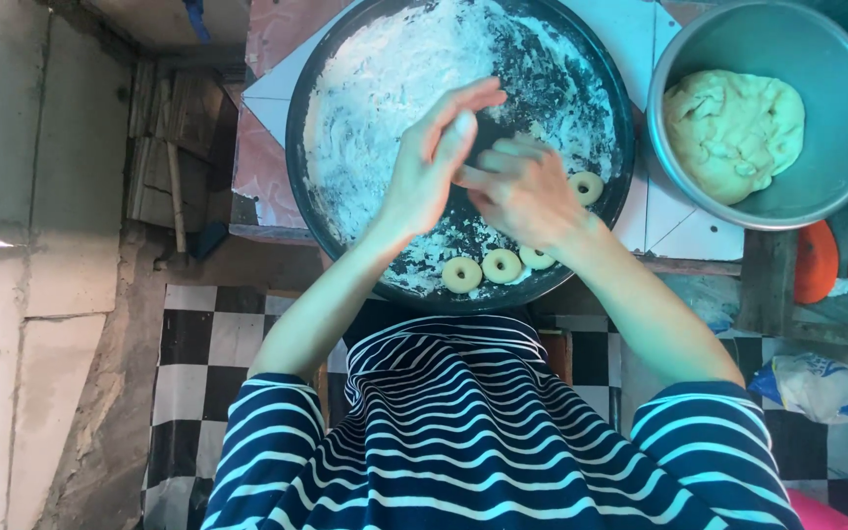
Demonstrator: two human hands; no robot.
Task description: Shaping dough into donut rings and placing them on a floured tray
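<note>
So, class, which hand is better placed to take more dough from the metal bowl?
Right, probably. The right hand is nearer the metal bowl of dough, on that side of the floured tray; the left hand would have to reach across.

Tray [318,88]: I see it on the table [660,221], straight ahead of the person.
Flour [385,79]: in the tray, mostly left and far side.
Rings [501,265]: in the tray along its near rim (one more sits off right, by the wrist).
Hands: left hand [434,167] and right hand [517,191] meet above the tray's middle.
Bowl [836,177]: right of the tray, just beside it.
Dough [733,132]: in the bowl.
Bag [821,388]: near right, below the table.
</note>
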